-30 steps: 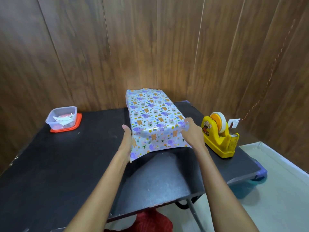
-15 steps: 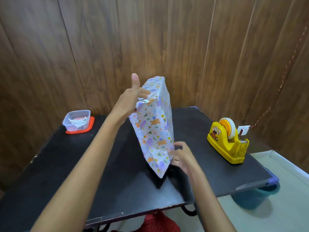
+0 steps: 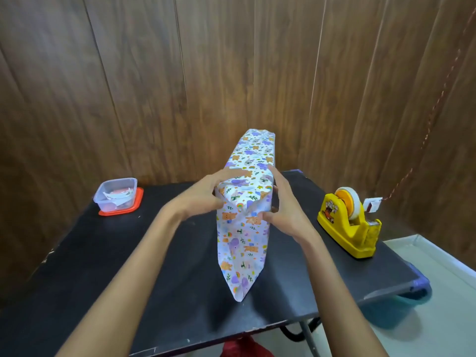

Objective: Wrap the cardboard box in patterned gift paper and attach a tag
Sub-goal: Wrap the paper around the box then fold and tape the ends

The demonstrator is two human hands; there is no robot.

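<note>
Box stands on edge, left of tape dispenser; left hand & right hand pinch its near-end fold. Fold could spring open, or box tip, if grip slips.

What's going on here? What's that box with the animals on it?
A person is wrapping a box in animal-print paper. The box stands on its edge on the black table. The left hand and the right hand hold its near end, one on each side, and fold the loose paper in there. A yellow tape dispenser sits to the right and a small plastic tub to the left. No tag shows on the box yet.
</note>
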